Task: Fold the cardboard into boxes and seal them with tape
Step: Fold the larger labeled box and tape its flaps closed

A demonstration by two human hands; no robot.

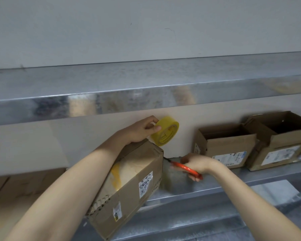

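**Item: cardboard box, part taped, with tape roll and scissors**

Cardboard box [132,180]: closed and tilted, resting on the metal shelf [189,190], with a yellow tape strip [116,173] across its top. Likely light and hollow, stiff along edges and corners, with panels that give in the middle. Best held at a corner or edge.

Tape roll [165,131]: yellow, probably rigid with smooth sides and a sticky free end. It is held just above the box's far corner.

Left hand [141,131]: fingers and thumb are curled round the roll's rim, and the forearm lies along the box top.

Right hand [196,164]: wrapped round the orange handles of the scissors [186,168], just right of the box, with the blades pointing at its far corner. Any tape between roll and box is too faint to tell.

Two open boxes [224,145] [278,140]: further right, against the wall
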